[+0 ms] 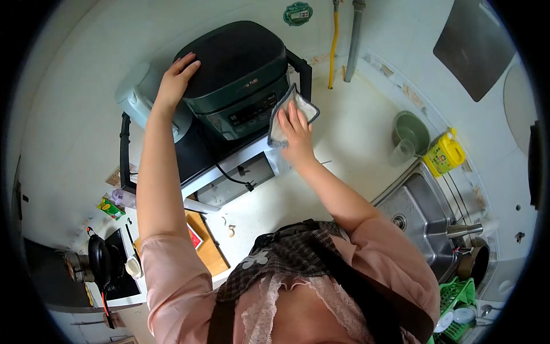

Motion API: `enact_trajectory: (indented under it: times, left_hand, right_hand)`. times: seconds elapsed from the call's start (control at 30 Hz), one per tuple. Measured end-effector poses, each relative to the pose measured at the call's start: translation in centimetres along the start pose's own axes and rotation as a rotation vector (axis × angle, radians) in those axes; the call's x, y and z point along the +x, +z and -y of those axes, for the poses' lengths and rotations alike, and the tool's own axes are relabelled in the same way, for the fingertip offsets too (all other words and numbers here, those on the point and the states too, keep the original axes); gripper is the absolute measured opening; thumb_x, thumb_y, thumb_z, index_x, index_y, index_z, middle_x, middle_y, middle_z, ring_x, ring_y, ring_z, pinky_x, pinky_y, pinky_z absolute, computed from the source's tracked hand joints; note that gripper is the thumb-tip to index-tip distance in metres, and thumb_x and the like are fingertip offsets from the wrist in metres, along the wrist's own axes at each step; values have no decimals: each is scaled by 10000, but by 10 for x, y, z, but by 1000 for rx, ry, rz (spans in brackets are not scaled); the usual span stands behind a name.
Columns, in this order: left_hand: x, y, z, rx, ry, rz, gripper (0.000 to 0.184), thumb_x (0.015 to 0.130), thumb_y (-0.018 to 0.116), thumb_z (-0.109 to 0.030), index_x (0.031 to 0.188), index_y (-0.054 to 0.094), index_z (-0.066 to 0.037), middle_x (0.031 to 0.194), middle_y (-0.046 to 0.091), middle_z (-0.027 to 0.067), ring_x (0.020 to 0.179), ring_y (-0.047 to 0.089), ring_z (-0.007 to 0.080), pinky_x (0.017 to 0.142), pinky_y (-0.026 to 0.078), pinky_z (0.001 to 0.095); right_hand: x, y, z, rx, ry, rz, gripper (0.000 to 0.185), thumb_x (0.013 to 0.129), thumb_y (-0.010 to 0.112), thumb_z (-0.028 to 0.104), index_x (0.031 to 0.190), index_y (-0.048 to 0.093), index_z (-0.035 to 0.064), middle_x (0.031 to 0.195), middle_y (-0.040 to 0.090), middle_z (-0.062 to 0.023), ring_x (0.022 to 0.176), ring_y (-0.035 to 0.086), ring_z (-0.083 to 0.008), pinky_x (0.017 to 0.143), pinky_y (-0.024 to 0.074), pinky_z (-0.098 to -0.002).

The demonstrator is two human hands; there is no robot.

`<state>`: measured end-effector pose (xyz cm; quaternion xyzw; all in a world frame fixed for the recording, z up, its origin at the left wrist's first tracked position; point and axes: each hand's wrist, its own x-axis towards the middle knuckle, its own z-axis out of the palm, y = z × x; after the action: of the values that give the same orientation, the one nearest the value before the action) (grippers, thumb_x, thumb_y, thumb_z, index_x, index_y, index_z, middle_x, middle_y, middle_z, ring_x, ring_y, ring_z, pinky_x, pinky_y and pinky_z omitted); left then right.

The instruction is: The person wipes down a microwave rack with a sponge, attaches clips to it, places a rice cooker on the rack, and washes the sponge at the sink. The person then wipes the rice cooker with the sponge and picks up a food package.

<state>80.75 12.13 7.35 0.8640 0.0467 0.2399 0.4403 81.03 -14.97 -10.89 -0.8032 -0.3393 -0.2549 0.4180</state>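
Observation:
My left hand (179, 77) rests on the left edge of the lid of a dark green rice cooker (238, 74), fingers stretched out and holding nothing. With my right hand (296, 135) I hold a pale cleaning cloth (281, 129) with a grey border against the front right corner of the cooker. The fingers lie over the cloth, and the thumb is hidden. Under the cooker is a black-topped shelf (197, 155) above a white appliance with a dark window (246, 178). A black power plug (249, 186) dangles on its cord in front.
Left of the cooker stands a pale electric kettle (137, 94). At right are a steel sink (421, 200), a green basin (413, 129), a clear cup (403, 152) and a yellow bottle (446, 153). A wooden board (212, 252) and a black pan (99, 261) lie at lower left.

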Motion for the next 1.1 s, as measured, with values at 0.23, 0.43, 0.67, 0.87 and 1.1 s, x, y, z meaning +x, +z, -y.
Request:
enact_trajectory:
  times: [0.23,0.43,0.67,0.87,1.1]
  left_hand:
    - [-5,0,-4,-35,-42,11,429,841,594,-283,1208,546,-65,1336,429,145,1298,310,226,1042,231,300]
    - [-6,1,-12,-34,-41,10,435,842,594,-280,1214,540,-62,1327,436,147,1267,356,218,1024,258,285]
    - [-8,1,-9,-53,-64,23,426,853,580,-305,1225,543,-102,1257,507,92,1159,456,185,977,311,258]
    - [-6,0,-9,-77,-68,10,424,828,618,-274,1196,561,-72,1299,469,113,1216,408,199,1004,290,279]
    - [-5,0,-5,-49,-43,4,424,826,619,-284,1196,563,-84,1337,423,134,1259,361,227,1021,264,284]
  right_hand:
    - [46,-34,31,-84,-154,-146,825,544,615,6,1326,382,127,1412,301,-122,1082,433,-271,822,372,-424]
    - [-16,-7,-18,-43,-31,-44,656,567,620,46,1210,503,98,1262,482,-140,998,521,-288,812,421,-372]
    - [62,-66,3,280,565,100,499,751,609,499,774,609,0,678,601,-164,642,576,-315,598,449,-368]
    - [80,-50,-12,351,503,167,613,749,602,556,586,561,-33,532,513,-138,507,484,-232,510,393,-348]
    - [79,-51,-17,366,461,172,594,752,611,529,579,556,-36,498,499,-123,468,467,-219,481,379,-353]
